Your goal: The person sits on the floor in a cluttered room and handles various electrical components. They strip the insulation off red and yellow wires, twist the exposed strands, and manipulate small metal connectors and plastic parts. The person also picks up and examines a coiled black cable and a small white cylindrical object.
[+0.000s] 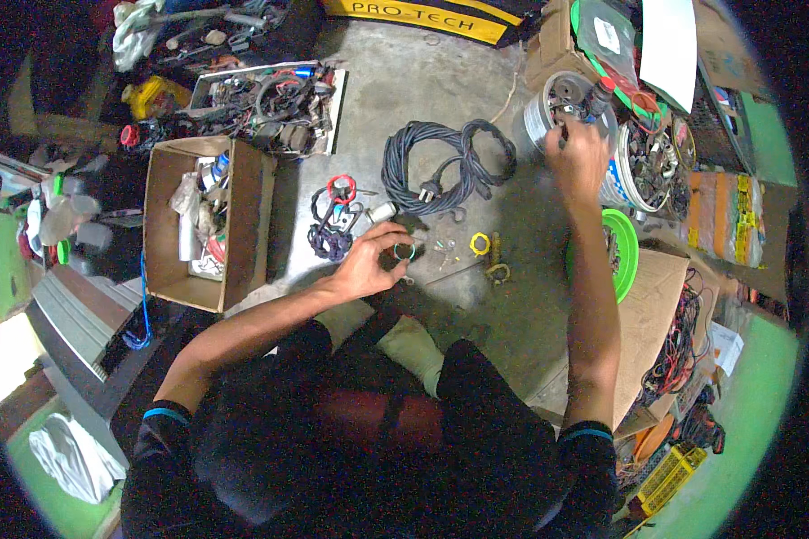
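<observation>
My left hand (368, 263) is closed, thumb and fingers curled around a small round ring (404, 251) with a pale green edge. Stretched to the far right, my right hand (577, 154) is over a grey bucket (536, 121) of dark metal parts. Its fingers are bent around something dark that I cannot make out. Just right of my left hand, a yellow ring (480, 243), a brass-coloured piece (496, 269) and several tiny parts (445, 249) lie on the floor. A white cylinder (381, 213) and a bundle of red and black cables (331, 235) lie beyond it.
A coiled black power cable (395, 166) lies ahead. On the left stand a cardboard box (247, 216) and a tray of tangled parts (336, 112). To the right are a white bucket of metal scraps (626, 184), a green basin (626, 260) and a cardboard box with wires (643, 332).
</observation>
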Available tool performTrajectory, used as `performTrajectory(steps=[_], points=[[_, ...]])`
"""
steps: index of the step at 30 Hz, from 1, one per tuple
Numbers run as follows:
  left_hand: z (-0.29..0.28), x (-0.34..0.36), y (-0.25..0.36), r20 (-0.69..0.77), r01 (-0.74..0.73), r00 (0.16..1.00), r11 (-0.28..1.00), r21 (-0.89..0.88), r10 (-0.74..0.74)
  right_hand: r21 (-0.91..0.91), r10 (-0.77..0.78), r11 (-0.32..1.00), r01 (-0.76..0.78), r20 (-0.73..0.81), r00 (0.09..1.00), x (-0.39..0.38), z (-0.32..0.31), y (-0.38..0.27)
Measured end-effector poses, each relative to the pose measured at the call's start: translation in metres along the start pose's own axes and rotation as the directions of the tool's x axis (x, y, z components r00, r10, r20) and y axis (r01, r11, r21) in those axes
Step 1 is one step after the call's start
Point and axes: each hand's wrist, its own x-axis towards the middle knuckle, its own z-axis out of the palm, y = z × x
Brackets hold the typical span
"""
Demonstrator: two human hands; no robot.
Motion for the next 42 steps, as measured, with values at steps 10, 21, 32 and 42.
performTrajectory(steps=[10,21,32,42], points=[[0.003,0.005,0.018,-0.086,-0.162,0.983,0.986,0.033,0.165,0.661,0.015,0.378,-0.648,0.696,0.718,-0.178,0.01,-0.112],[0.008,0.009,0.028,-0.093,-0.155,0.984,0.988,-0.029,0.152,0.67,0.032,0.383,-0.636,0.679,0.734,-0.179,0.012,-0.096],[0.003,-0.001,-0.014,0.125,0.009,0.992,0.998,0.059,-0.017,0.805,0.609,0.031,-0.593,0.456,0.65,-0.036,0.004,0.034],[0.021,-0.028,-0.054,0.622,-0.404,0.774,0.85,0.337,0.121,0.193,0.106,0.965,-0.18,0.341,0.934,-0.237,0.056,-0.042]])
